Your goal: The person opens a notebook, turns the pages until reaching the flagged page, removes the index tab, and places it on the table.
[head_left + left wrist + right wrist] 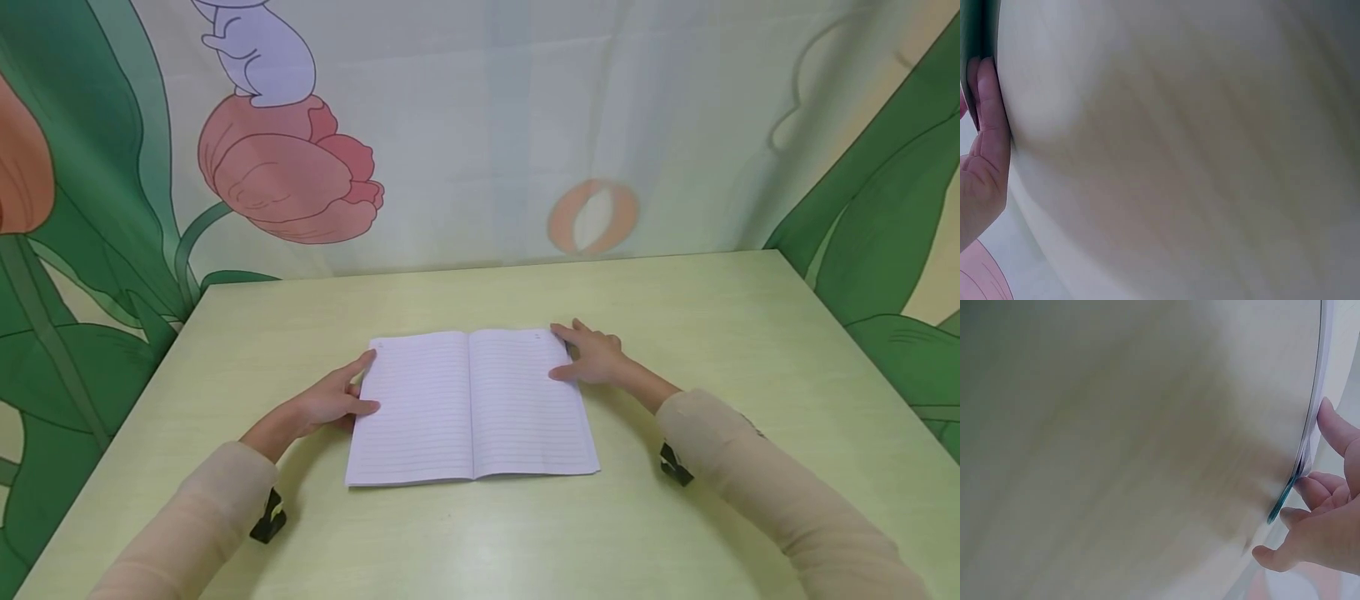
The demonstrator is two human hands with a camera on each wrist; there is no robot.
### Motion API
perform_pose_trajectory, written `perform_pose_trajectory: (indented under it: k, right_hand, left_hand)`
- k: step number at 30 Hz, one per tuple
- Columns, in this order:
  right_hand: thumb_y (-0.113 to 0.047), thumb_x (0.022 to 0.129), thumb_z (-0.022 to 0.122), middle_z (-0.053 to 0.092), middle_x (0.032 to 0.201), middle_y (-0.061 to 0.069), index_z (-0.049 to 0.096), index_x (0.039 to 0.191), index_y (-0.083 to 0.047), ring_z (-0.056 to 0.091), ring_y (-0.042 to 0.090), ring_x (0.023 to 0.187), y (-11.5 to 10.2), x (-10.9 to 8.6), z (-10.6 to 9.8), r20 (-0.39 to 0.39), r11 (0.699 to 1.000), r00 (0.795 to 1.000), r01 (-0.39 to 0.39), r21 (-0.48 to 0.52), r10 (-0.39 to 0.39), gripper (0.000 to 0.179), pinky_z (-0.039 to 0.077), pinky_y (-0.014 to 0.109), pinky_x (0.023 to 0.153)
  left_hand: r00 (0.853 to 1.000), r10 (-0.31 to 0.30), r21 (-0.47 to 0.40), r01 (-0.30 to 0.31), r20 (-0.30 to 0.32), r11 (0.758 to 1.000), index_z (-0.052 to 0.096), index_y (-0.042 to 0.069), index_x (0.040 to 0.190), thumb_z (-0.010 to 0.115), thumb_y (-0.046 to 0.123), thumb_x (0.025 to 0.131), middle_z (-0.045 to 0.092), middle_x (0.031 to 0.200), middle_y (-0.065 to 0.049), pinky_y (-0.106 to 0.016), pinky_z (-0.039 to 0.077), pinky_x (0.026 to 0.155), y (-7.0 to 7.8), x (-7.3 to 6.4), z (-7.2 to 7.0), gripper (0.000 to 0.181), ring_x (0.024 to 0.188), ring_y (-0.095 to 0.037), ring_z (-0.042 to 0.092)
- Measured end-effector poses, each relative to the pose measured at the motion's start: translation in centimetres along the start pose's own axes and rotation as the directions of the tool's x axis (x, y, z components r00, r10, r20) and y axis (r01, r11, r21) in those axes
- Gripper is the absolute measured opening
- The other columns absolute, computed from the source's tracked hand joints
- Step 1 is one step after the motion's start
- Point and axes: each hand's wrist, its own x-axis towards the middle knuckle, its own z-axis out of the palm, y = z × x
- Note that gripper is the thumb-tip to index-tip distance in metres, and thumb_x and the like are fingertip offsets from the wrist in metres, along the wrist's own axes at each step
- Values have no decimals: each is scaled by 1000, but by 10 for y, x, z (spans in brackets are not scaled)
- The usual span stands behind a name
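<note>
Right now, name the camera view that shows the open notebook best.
The head view: it shows the notebook spread open, both lined pages facing the camera. The right wrist view shows mostly its edge, side-on, by the right hand; the left wrist view shows just a sliver, far left, by the left hand.

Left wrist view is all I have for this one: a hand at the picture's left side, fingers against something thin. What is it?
Observer: The head view shows an open notebook, its left edge held by the left hand.
Operator: Where is the other hand?
Observer: The right hand is at the notebook's right edge, near the far corner.
Operator: Any writing?
Observer: Both pages are ruled; I can make out no handwriting.
</note>
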Motion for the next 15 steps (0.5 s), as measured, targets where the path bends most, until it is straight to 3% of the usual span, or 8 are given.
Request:
perform_pose_trajectory:
  k: [9, 12, 15]
  right_hand:
    - [-28, 81, 66, 29, 140, 26, 35, 139, -5, 33, 46, 123, -8, -1, 2, -20, 999, 999, 50, 22, -49, 70, 19, 59, 95]
    - [-25, 81, 66, 47, 130, 21, 44, 133, -1, 46, 36, 116, -13, -1, 1, -34, 984, 995, 95, 151, -91, 61, 30, 50, 95]
    - [-22, 82, 65, 61, 108, 17, 52, 122, 3, 60, 26, 93, -22, -1, 0, -3, 918, 997, 77, 389, -82, 49, 46, 39, 80]
  left_hand:
    - [1000, 1, -2, -1, -1, 1000, -1, 17, 147, 60, 6, 86, 60, 81, -14, -32, 48, 60, 1, -2, -1, 87, 67, -20, 59]
    - [1000, 7, -9, -7, 5, 1000, -1, 16, 147, 60, 6, 86, 61, 82, -14, -32, 49, 60, 1, -2, -1, 88, 68, -21, 60]
    - [1000, 8, -21, -8, 6, 1000, -1, 16, 147, 60, 5, 86, 61, 83, -15, -33, 49, 60, 1, -1, 0, 88, 69, -21, 61]
